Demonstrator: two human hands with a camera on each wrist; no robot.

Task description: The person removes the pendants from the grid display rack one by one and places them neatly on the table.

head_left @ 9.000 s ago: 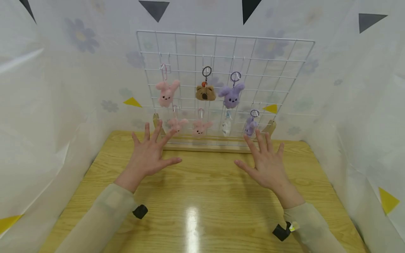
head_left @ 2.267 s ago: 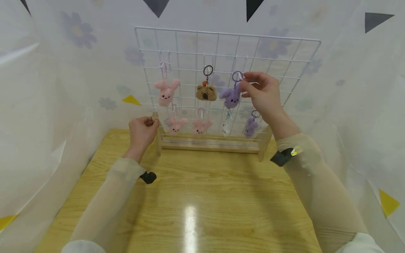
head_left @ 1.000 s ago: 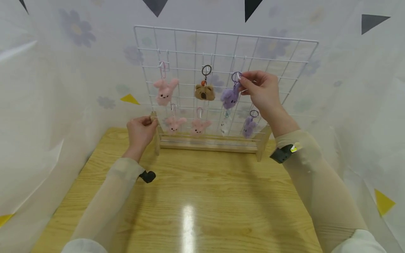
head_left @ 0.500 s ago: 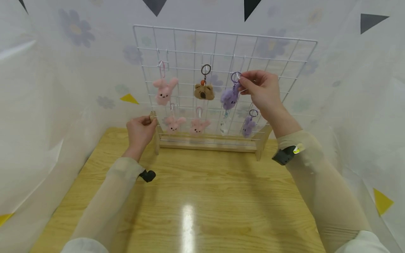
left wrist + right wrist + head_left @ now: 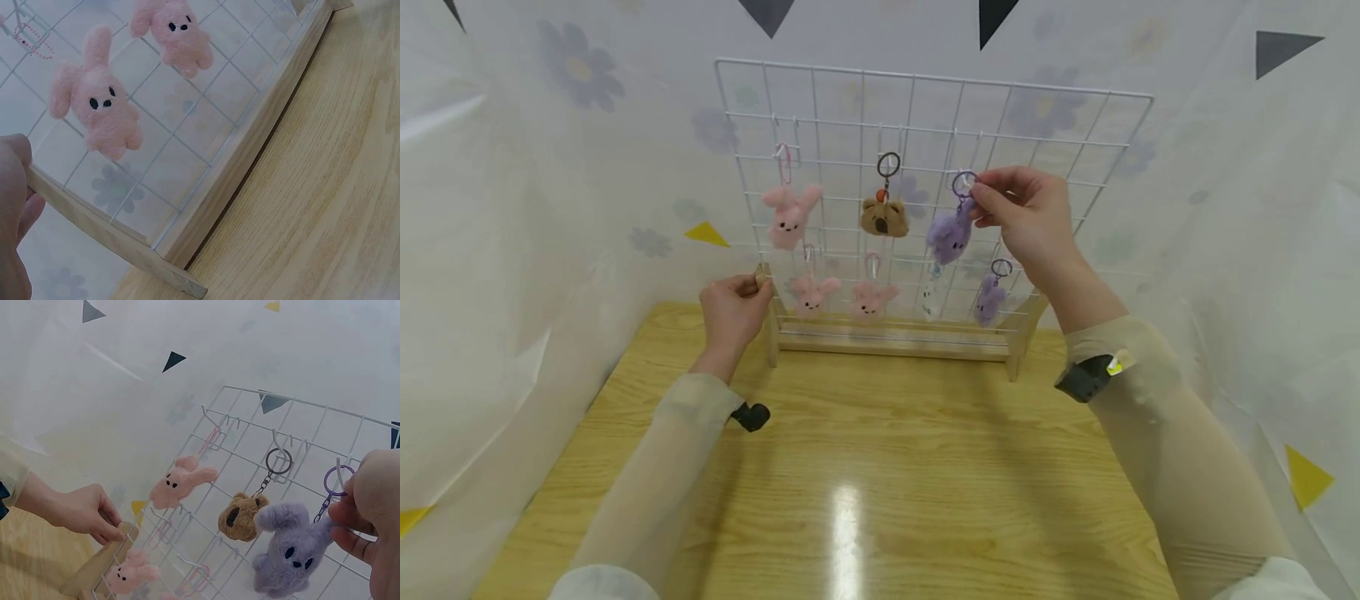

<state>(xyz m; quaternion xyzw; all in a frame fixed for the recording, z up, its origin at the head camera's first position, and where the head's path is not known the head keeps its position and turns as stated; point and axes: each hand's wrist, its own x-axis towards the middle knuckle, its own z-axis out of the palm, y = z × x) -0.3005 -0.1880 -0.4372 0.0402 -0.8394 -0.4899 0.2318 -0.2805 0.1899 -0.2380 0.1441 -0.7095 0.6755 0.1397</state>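
Observation:
My right hand (image 5: 1033, 221) pinches the ring of a purple plush bunny keychain (image 5: 950, 236) at the upper right of the white wire grid rack (image 5: 917, 79). In the right wrist view its purple ring (image 5: 338, 480) still loops around a white hook, and the plush body dangles below my fingers. My left hand (image 5: 732, 315) grips the top of the rack's wooden side post (image 5: 100, 228), thumb and fingers around it. Left of the purple bunny hangs a brown bear keychain (image 5: 883, 217); a pink bunny keychain (image 5: 790, 218) hangs farther left.
Along the lower row hang two pink bunny keychains (image 5: 810, 296), a white keychain (image 5: 931, 298) and a smaller purple bunny (image 5: 990, 302). The rack's wooden base stands at the back of the wooden table (image 5: 880, 450). Pale patterned sheeting surrounds the table.
Both hands were spread open above the table at first; later the left took the post and the right the keychain ring. In the last half second the right hand and purple bunny shifted slightly right.

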